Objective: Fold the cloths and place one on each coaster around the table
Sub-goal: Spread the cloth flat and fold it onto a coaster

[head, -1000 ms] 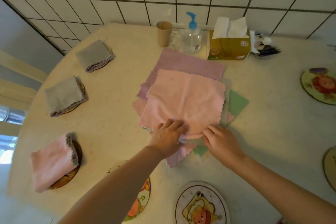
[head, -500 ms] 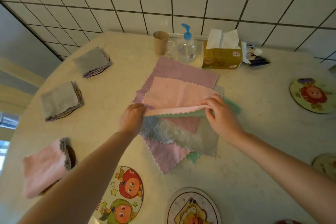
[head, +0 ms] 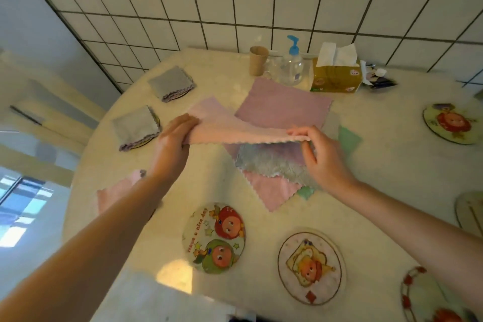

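1. Nearest, at six o'clock on the desk (head: pixel 386 154), bare coasters wait: the two-face coaster (head: pixel 213 237) and the toast coaster (head: pixel 310 268), with more at the right edge.
2. At nine o'clock a folded pink cloth (head: pixel 115 192) shows partly behind the left forearm; whether it sits squarely on its coaster is hidden.
3. What changed: a second ago the top pink cloth (head: pixel 227 125) lay flat on the pile with both hands pressing its near edge; half a second ago that edge was being turned over; now the cloth is off the pile and stretched in the air at centre. I judge the first fold is under way.
4. The left hand (head: pixel 172 144) grips one end of the doubled edge, fingers curled round it.
5. The right hand (head: pixel 320 154) pinches the other end between thumb and fingertips.
6. Beneath lies the loose pile (head: pixel 271 165), still unfolded.
7. Farther, at ten o'clock, two folded grey cloths rest on coasters: the nearer grey cloth (head: pixel 136 128) and the farther grey cloth (head: pixel 171 83).
8. At twelve o'clock stand a cup (head: pixel 258 60), a pump bottle (head: pixel 291 63) and a tissue box (head: pixel 336 77).
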The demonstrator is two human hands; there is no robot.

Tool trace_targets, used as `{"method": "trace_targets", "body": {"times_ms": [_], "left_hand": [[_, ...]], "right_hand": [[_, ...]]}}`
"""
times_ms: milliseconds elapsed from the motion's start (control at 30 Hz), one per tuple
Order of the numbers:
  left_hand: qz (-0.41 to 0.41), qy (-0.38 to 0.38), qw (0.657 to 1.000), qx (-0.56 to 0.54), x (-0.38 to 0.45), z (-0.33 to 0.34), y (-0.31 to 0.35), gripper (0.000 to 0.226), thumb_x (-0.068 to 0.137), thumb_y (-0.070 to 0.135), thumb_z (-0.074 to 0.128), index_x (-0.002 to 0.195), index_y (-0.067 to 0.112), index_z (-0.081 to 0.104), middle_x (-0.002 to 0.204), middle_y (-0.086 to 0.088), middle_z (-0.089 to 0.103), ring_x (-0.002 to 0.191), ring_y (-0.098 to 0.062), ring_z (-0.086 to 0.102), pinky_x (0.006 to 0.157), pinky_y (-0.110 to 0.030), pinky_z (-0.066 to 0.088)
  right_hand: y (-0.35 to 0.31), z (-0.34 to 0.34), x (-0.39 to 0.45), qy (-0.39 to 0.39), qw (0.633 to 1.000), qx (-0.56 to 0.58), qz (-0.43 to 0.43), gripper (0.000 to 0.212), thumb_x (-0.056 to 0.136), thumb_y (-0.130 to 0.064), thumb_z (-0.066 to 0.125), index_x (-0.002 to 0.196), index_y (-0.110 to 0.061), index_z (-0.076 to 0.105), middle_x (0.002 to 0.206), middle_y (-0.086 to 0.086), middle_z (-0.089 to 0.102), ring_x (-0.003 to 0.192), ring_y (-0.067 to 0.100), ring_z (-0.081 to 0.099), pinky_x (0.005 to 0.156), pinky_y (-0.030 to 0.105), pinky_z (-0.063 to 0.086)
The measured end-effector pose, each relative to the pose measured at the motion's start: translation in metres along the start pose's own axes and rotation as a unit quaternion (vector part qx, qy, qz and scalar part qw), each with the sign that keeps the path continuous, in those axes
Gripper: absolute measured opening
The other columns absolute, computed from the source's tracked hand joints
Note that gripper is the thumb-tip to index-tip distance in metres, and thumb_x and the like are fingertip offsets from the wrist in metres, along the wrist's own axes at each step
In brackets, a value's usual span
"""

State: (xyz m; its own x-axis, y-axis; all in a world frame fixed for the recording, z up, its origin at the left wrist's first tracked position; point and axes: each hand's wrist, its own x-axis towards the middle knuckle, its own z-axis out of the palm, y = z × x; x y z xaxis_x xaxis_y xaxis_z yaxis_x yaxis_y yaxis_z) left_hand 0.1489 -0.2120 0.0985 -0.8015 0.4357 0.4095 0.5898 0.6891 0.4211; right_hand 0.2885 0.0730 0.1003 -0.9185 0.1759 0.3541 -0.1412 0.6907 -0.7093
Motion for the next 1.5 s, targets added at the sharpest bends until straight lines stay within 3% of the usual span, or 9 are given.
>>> {"method": "trace_targets", "body": {"times_ms": [100, 233, 333, 500, 600, 767, 967, 1200, 1500], "left_hand": [[0.011, -0.066, 0.998, 0.023, -0.071, -0.017, -0.025, 0.033, 0.095, 0.023, 0.05, 0.12, 0.006, 0.064, 0.128, -0.015, 0.059, 0.123, -0.028, 0.051, 0.11, -0.038, 0.035], [-0.015, -0.141, 0.99, 0.004, -0.177, -0.025, -0.038, 0.039, 0.099, 0.03, 0.04, 0.118, 0.008, 0.066, 0.125, -0.014, 0.062, 0.123, -0.023, 0.049, 0.109, -0.022, 0.028], [-0.029, -0.208, 0.977, -0.018, -0.234, -0.019, -0.044, 0.059, 0.099, 0.048, 0.023, 0.119, 0.012, 0.066, 0.126, -0.009, 0.062, 0.124, -0.018, 0.046, 0.108, -0.024, 0.031], [-0.048, -0.294, 0.954, -0.037, -0.291, -0.027, -0.047, 0.033, 0.092, 0.017, 0.05, 0.122, 0.018, 0.065, 0.129, -0.005, 0.061, 0.122, -0.022, 0.054, 0.103, -0.04, 0.044], [-0.031, -0.326, 0.944, -0.04, -0.299, -0.035, -0.043, 0.031, 0.089, 0.012, 0.062, 0.117, 0.025, 0.067, 0.116, 0.003, 0.066, 0.105, -0.016, 0.062, 0.091, -0.027, 0.047], [-0.217, -0.326, 0.905, -0.166, -0.267, -0.038, -0.046, 0.026, 0.082, 0.012, 0.072, 0.082, 0.037, 0.069, 0.077, 0.017, 0.069, 0.076, -0.004, 0.062, 0.071, -0.027, 0.049], [-0.413, -0.18, 0.849, -0.275, -0.199, -0.011, -0.053, 0.03, 0.084, 0.018, 0.07, 0.069, -0.005, 0.057, 0.064, -0.006, 0.045, 0.063, -0.017, 0.042, 0.061, -0.028, 0.033], [-0.48, -0.176, 0.826, -0.238, -0.16, 0.033, -0.063, 0.032, 0.087, 0.024, 0.067, 0.076, -0.005, 0.064, 0.068, -0.008, 0.053, 0.065, -0.021, 0.046, 0.063, -0.032, 0.038], [-0.489, -0.197, 0.83, -0.184, -0.154, 0.047, -0.071, 0.028, 0.087, 0.029, 0.067, 0.072, 0.005, 0.067, 0.063, -0.004, 0.056, 0.061, -0.021, 0.049, 0.062, -0.032, 0.042]], "right_hand": [[-0.01, 0.018, -0.048, -0.08, 0.996, -0.029, 0.01, 0.024, 0.095, -0.006, 0.044, 0.112, -0.015, 0.057, 0.118, -0.001, 0.062, 0.109, 0.013, 0.059, 0.087, 0.032, 0.051], [-0.024, 0.045, -0.121, -0.199, 0.977, -0.044, 0.057, 0.025, 0.097, -0.011, 0.043, 0.115, -0.019, 0.059, 0.122, -0.005, 0.06, 0.103, -0.007, 0.055, 0.087, 0.011, 0.042], [-0.031, 0.059, -0.167, -0.23, 0.966, -0.089, 0.071, 0.025, 0.095, -0.018, 0.041, 0.111, -0.025, 0.06, 0.111, -0.009, 0.066, 0.088, -0.001, 0.061, 0.07, 0.018, 0.047], [-0.046, 0.067, -0.219, -0.296, 0.944, -0.079, 0.123, 0.022, 0.096, -0.012, 0.045, 0.102, -0.029, 0.058, 0.064, -0.012, 0.056, 0.053, 0.006, 0.054, 0.046, 0.019, 0.034], [-0.048, 0.066, -0.235, -0.324, 0.934, -0.061, 0.138, 0.02, 0.094, -0.007, 0.046, 0.102, -0.019, 0.06, 0.062, -0.007, 0.056, 0.045, 0.009, 0.048, 0.043, 0.018, 0.029], [-0.045, 0.069, -0.22, -0.207, 0.95, -0.015, 0.232, 0.011, 0.088, -0.006, 0.059, 0.091, -0.015, 0.064, 0.064, -0.005, 0.06, 0.043, 0.007, 0.046, 0.042, 0.016, 0.03], [-0.014, 0.08, -0.163, -0.048, 0.921, 0.07, 0.38, 0.006, 0.086, -0.016, 0.066, 0.085, -0.01, 0.068, 0.078, 0.005, 0.071, 0.072, 0.018, 0.066, 0.067, 0.038, 0.052], [0.032, 0.1, -0.131, -0.055, 0.88, 0.043, 0.471, 0.027, 0.087, -0.021, 0.062, 0.085, 0.006, 0.065, 0.084, 0.028, 0.066, 0.061, 0.022, 0.055, 0.071, 0.054, 0.055], [0.045, 0.108, -0.121, -0.074, 0.866, 0.03, 0.493, 0.017, 0.087, -0.018, 0.064, 0.08, -0.002, 0.068, 0.078, 0.018, 0.07, 0.073, 0.033, 0.068, 0.065, 0.047, 0.059]]}}
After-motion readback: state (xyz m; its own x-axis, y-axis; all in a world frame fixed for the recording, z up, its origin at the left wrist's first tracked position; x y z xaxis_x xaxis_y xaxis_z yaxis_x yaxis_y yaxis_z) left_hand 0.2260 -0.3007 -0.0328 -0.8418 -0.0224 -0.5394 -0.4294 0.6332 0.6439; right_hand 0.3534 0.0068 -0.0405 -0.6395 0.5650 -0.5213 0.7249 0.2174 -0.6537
